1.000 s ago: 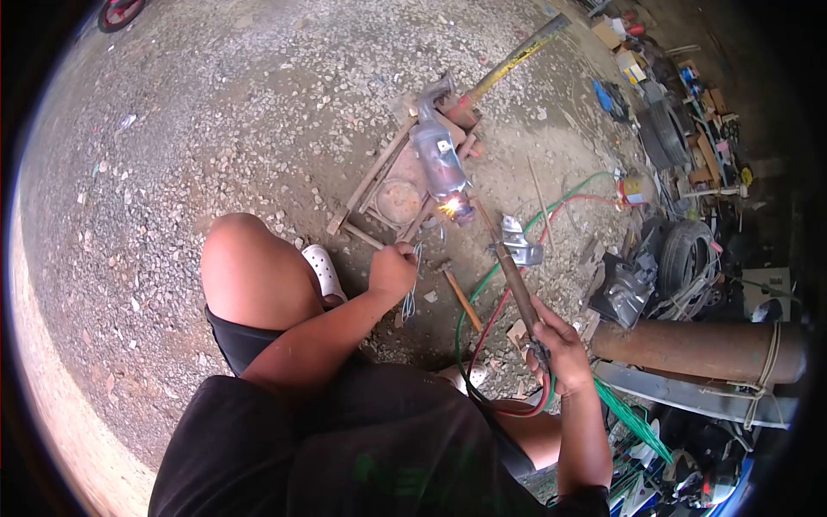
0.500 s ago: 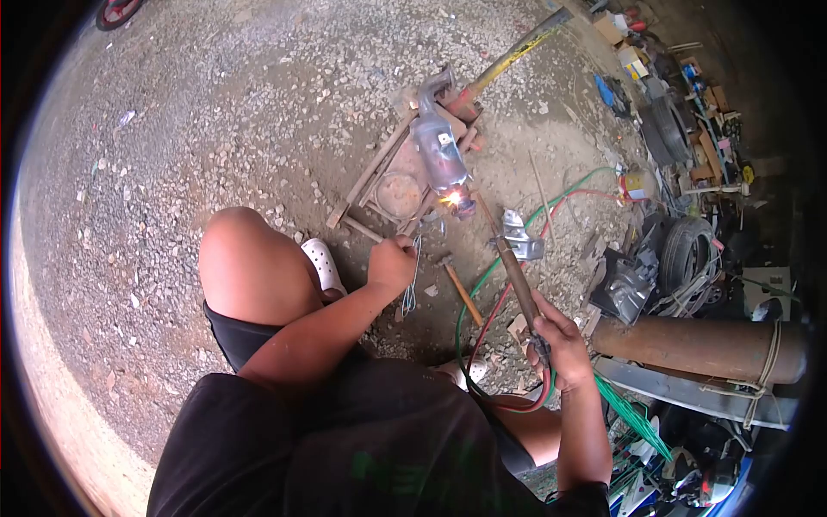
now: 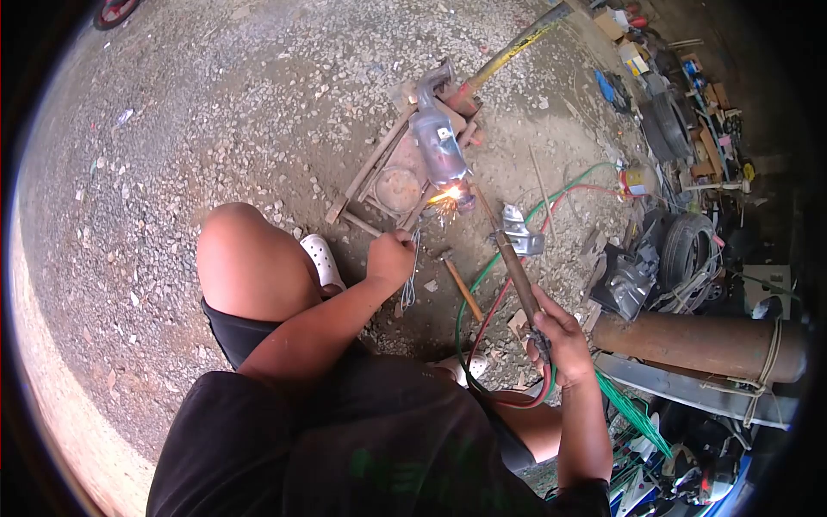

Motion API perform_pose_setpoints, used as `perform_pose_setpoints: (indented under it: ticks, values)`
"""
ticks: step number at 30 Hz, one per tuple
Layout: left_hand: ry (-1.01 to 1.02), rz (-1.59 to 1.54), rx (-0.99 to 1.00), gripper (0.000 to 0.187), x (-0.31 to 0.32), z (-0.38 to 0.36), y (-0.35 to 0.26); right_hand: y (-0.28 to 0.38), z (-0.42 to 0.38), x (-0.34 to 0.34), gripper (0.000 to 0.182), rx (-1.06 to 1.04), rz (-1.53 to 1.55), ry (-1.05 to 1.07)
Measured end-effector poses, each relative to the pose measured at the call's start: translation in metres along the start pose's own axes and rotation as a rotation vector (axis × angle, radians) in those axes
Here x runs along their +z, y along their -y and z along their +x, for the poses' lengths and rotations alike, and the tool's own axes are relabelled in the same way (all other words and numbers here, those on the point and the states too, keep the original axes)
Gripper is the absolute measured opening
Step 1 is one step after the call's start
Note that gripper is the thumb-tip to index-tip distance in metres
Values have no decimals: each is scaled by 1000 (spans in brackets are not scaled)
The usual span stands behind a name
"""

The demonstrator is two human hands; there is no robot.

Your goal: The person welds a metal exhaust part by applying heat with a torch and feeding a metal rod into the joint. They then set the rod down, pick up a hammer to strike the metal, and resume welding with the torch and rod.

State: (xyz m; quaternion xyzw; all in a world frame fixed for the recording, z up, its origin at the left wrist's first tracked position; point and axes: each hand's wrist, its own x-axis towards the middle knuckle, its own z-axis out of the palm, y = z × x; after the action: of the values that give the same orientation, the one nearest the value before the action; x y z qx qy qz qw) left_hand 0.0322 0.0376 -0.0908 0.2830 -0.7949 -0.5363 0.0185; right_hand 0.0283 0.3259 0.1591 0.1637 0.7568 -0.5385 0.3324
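My right hand (image 3: 564, 336) is wrapped round the handle of a long gas torch (image 3: 521, 280), whose tip points up toward a metal canister. My left hand (image 3: 392, 258) is closed on a bundle of thin wire (image 3: 412, 280), one end of which reaches toward the glow. The silvery canister (image 3: 438, 146) rests on a rusty metal frame (image 3: 370, 177). Bright flame and sparks (image 3: 451, 195) show at its lower end. A hammer (image 3: 463, 287) with a wooden handle lies on the ground between my hands.
Green and red hoses (image 3: 469, 345) loop below the torch. A bent metal shield (image 3: 519, 233) lies right of the hammer. Further right are a rusty cylinder (image 3: 689, 346), a tire (image 3: 686, 250) and piled parts. A yellow-marked pole (image 3: 521, 47) extends from the frame.
The glow at the canister's lower end has grown, with sparks now falling below it. My left hand has shifted very slightly upward; my right hand holds nearly the same place.
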Motion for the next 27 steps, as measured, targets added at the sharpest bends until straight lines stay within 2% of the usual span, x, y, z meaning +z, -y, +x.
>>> perform_pose_setpoints:
  ticks: [14, 16, 27]
  values:
    - [8, 8, 2, 16, 1, 4, 0, -5, 2, -1, 55, -10, 4, -1]
    - [16, 18, 1, 16, 0, 4, -3, -8, 3, -3, 61, -44, 1, 17]
    - [-18, 15, 26, 17, 7, 6, 5, -6, 2, 0, 58, -43, -22, 15]
